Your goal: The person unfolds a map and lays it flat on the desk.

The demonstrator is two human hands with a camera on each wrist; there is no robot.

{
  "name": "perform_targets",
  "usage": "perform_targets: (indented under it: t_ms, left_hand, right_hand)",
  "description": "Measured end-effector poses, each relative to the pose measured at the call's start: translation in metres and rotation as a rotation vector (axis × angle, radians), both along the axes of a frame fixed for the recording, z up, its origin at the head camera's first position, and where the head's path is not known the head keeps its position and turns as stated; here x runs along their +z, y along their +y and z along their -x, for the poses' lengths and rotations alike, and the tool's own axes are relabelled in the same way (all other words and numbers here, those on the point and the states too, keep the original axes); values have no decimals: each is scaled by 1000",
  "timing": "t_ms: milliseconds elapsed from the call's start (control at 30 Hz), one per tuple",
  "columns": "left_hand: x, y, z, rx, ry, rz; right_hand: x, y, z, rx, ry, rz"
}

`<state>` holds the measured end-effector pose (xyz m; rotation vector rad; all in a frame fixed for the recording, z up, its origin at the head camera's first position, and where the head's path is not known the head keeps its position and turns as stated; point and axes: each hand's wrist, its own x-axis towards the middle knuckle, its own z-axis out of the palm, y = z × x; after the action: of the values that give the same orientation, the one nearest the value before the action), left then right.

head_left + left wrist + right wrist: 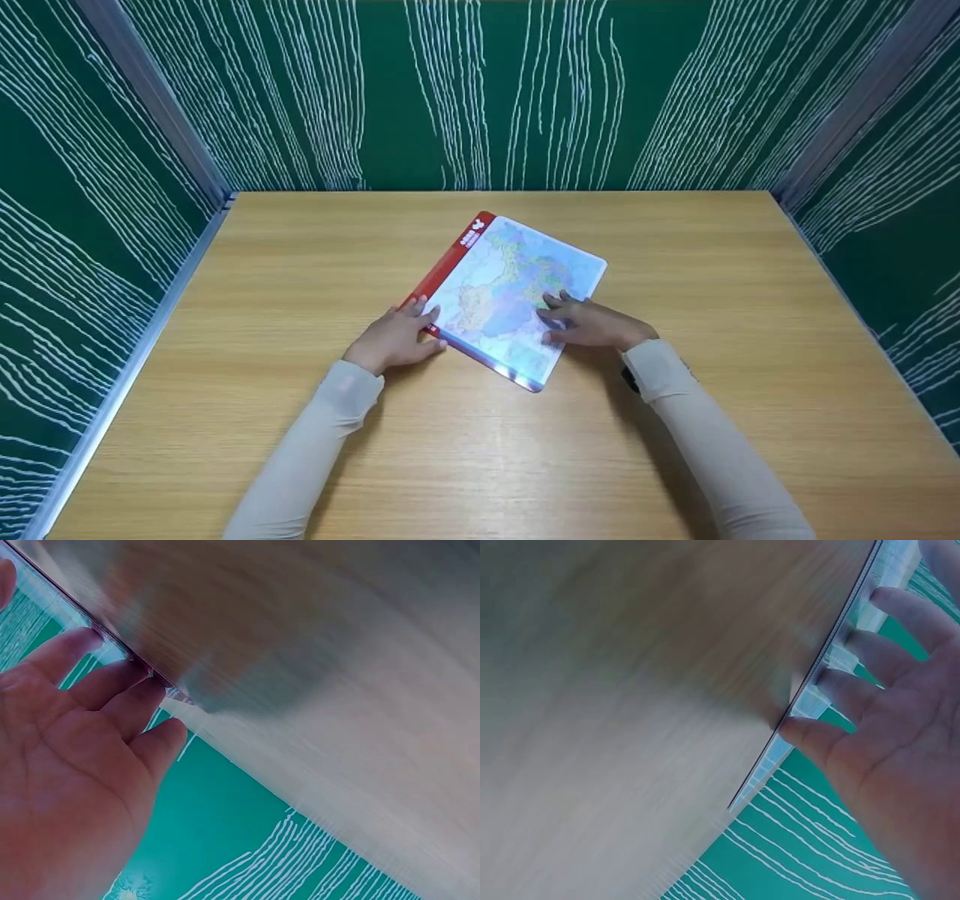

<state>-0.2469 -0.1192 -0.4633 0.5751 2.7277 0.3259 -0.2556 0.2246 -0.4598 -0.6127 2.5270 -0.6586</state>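
Note:
A thin rectangular map sheet [495,292] with rounded corners and a red strip [442,274] down one long side lies turned at an angle on the wooden table. My left hand [397,337] touches its near-left corner, fingertips over the end of the red strip and thumb beside the lower edge. On the opposite side, the spread fingers of my right hand [589,322] rest on the printed face near the right edge. The left wrist view has the left hand [75,742] with fingertips right at the sheet's thin edge. Fingertips of the right hand [907,720] meet the other edge.
The wooden tabletop [225,337] spreads around the sheet. Green panels with wavy white lines [495,97] stand at the back and both sides, with grey posts [154,90] at the corners. A dark band [630,379] shows at the right cuff.

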Motion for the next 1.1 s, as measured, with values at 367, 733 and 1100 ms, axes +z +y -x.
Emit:
perform_targets:
  t_ms: [367,733,1100]
  left_hand:
    - [4,1,0,12,-23,1]
    - [8,0,10,-18,84,-45]
    - [6,-3,32,27,9,-32]
  right_hand:
    - [-3,1,1,10,36,10]
    - [0,-1,-7,-34,48,24]
    - [2,-20,-36,-82,153,24]
